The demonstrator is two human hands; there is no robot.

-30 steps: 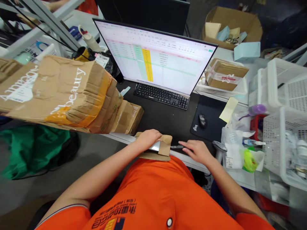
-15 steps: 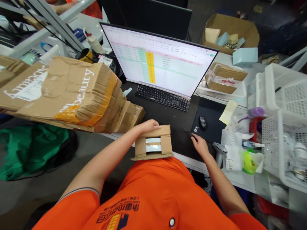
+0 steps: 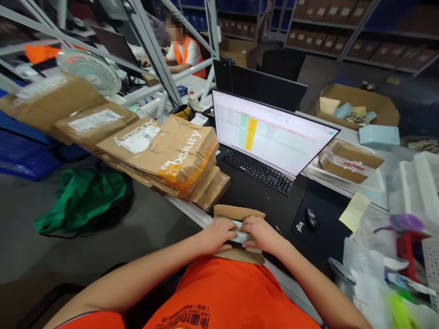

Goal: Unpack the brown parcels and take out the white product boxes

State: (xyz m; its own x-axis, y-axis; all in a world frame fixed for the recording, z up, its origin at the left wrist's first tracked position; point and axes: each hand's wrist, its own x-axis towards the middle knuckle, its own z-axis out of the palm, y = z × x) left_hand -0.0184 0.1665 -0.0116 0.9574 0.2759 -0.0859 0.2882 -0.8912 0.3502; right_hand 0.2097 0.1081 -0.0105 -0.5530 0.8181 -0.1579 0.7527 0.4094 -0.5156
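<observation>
A small open cardboard box (image 3: 239,211) sits at the desk's front edge, against my orange shirt. My left hand (image 3: 218,234) is on its left side, fingers curled over the side flap into the opening. From the right, my right hand (image 3: 259,233) grips the opposite flap the same way. Between the fingers shows a pale blue item (image 3: 240,237) inside the box; its full shape is hidden. A thin dark tool (image 3: 278,230) lies on the desk just right of my right hand, partly hidden and too small to name.
Large cardboard parcels (image 3: 154,151) are stacked on the left. Beyond the box are a keyboard (image 3: 259,171) and a monitor (image 3: 274,132). A mouse (image 3: 311,218) on a pad, a scanner (image 3: 341,274) and plastic bags lie to the right. A co-worker (image 3: 187,52) sits behind the metal frame.
My right hand has let go of the dark tool on the desk and moved left onto the box. My left hand has come from the far flap to the left one. The view has tilted up.
</observation>
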